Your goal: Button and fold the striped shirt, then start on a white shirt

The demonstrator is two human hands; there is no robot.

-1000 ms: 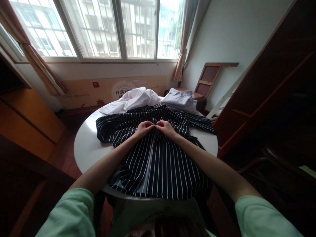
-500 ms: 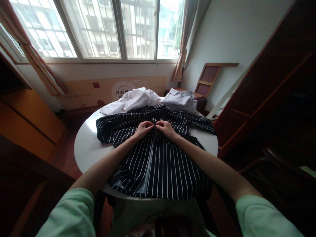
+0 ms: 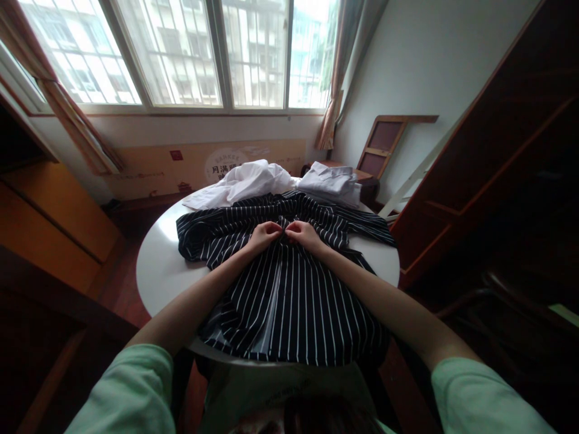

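Note:
A black shirt with white stripes (image 3: 307, 307) lies spread over a round white table (image 3: 156, 271), its sleeves out to both sides and its hem at the near edge. My left hand (image 3: 265, 235) pinches the shirt's front at the middle. Close beside it, my right hand (image 3: 303, 234) pinches the same spot from the other side, fingertips nearly meeting. Whether a button sits between the fingers is too small to make out. Below the hands the two front edges part slightly, showing a paler strip inside.
Behind the striped shirt lie a crumpled white garment (image 3: 257, 179) and a folded white shirt (image 3: 329, 182). A wooden chair (image 3: 380, 144) stands by the wall at the far right. A long printed box (image 3: 181, 166) leans under the window. Dark wooden furniture (image 3: 470, 175) rises on the right.

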